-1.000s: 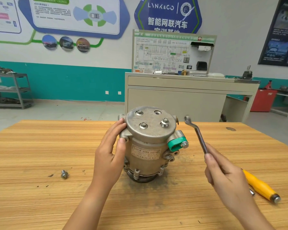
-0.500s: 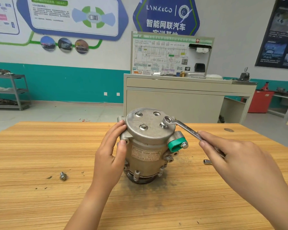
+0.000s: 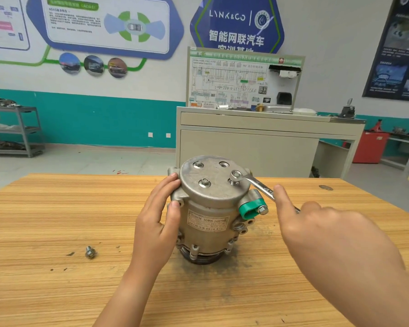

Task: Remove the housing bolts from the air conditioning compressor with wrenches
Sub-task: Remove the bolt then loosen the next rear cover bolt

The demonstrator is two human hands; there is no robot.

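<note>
Bare left hand [image 3: 156, 224], bare right hand [image 3: 328, 234], bare forearms [image 3: 130, 293]

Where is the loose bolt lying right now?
Head view: the loose bolt lies on the wooden table, left of the compressor and the left hand, touching neither.
</note>
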